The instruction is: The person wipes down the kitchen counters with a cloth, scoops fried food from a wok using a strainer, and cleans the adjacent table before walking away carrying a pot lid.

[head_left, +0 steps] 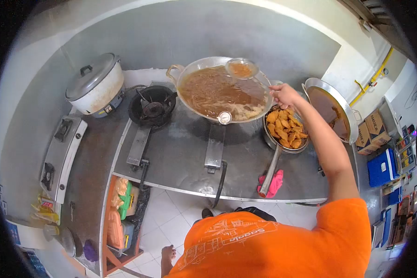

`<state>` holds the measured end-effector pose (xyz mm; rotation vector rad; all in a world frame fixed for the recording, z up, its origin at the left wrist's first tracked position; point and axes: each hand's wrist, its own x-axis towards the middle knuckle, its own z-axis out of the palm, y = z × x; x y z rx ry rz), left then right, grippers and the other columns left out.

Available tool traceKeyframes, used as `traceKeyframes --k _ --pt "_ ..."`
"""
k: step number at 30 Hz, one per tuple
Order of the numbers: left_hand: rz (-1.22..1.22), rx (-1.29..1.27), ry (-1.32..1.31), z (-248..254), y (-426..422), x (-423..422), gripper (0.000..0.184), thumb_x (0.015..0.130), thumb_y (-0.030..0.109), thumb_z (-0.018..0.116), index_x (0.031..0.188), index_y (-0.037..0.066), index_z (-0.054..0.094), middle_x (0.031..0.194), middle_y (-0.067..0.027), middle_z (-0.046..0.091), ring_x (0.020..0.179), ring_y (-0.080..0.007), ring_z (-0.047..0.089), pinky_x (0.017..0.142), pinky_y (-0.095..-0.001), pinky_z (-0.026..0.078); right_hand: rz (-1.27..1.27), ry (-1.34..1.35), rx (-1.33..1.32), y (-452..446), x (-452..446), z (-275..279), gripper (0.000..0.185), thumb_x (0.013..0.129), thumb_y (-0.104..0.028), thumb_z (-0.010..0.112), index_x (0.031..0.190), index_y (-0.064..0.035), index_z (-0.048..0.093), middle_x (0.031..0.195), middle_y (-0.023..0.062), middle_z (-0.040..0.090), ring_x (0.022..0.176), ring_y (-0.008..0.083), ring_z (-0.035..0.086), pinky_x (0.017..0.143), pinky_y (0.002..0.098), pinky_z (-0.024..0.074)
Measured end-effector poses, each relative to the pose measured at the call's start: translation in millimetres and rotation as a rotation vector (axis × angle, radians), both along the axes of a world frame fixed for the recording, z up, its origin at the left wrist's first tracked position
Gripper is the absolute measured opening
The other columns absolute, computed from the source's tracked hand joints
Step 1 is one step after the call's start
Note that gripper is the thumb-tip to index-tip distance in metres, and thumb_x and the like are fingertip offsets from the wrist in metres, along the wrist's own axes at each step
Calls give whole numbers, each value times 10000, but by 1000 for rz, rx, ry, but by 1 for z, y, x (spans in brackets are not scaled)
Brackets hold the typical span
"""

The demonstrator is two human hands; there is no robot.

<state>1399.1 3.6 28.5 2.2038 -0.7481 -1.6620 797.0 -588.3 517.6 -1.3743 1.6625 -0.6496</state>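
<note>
My right hand (285,96) is closed around the handle of a round skimmer (242,68), which holds small orange-brown bits above the far right part of a wide pan of brown oil (217,90). Foam spreads along the oil's near right side, and a round dial thermometer (224,117) sits at the near rim. Just below my right hand, fried brown pieces (286,129) fill a strainer whose long handle (270,170) points toward me. My left hand (168,253) hangs low beside my body over the floor, fingers partly curled, and whether it holds anything is unclear.
A second pan of oil (331,111) stands at the right. An empty burner (153,109) and a lidded white cooker (97,85) are at the left. A pink cloth (274,183) lies near the counter's front edge. Boxes (374,132) and a blue cooler (382,167) stand far right.
</note>
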Motion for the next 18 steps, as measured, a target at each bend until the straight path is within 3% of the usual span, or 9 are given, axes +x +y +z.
traceKeyframes --k 1,2,3,4,7,11,13,15,18 --pt "286 149 37 18 -15 -11 261 957 289 623 1008 35 592 770 -95 643 566 -173 567 456 -325 439 -2 7 1 4 -3 7 434 961 -136 622 1391 -87 588 622 14 515 465 106 426 397 298 358" --pt "285 151 44 16 -23 -10 261 957 289 623 1008 35 592 770 -95 643 566 -173 567 456 -325 439 45 375 -108 10 -4 19 458 939 -121 630 1388 -51 574 745 107 617 645 228 571 528 368 455" --pt "378 103 221 -6 -28 0 259 951 290 628 1015 41 594 772 -91 647 568 -169 571 461 -320 442 95 742 -217 13 -6 27 482 917 -107 638 1384 -14 559 867 199 718 826 350 716 659 438 551" --pt "471 55 397 -19 -29 5 259 944 292 632 1022 47 596 774 -87 651 570 -166 574 465 -314 445 188 967 -450 5 -21 12 385 897 -68 619 1275 5 628 1001 278 700 1034 451 667 842 504 546" --pt "469 42 217 5 -49 -18 274 931 298 640 1045 53 594 781 -84 657 575 -159 577 472 -306 454 54 1196 -312 11 -12 11 264 911 -49 569 1141 4 687 1068 249 702 1032 411 684 865 491 563" --pt "421 54 167 25 -57 -27 280 930 292 640 1065 52 587 786 -86 662 577 -151 577 476 -302 459 106 1339 -204 23 10 4 232 919 -37 536 1087 -1 693 1096 229 702 1045 383 689 888 480 566" --pt "361 113 88 29 -52 -27 282 931 286 642 1076 51 582 799 -92 667 577 -147 575 474 -304 459 311 1368 -174 30 20 -3 249 919 -45 535 1109 -18 694 1085 219 707 1055 363 691 880 476 573" --pt "385 134 95 30 -40 -26 283 933 285 646 1081 53 581 799 -92 668 582 -149 580 475 -307 462 324 1364 -149 27 31 -15 235 902 -33 545 1074 -24 706 1080 220 706 1062 365 687 867 477 572" --pt "423 176 96 31 -12 -25 283 940 284 651 1095 58 580 794 -91 670 587 -156 588 476 -315 465 591 1324 -168 16 40 -36 210 848 -23 560 1009 47 676 974 278 702 933 421 703 810 471 576"
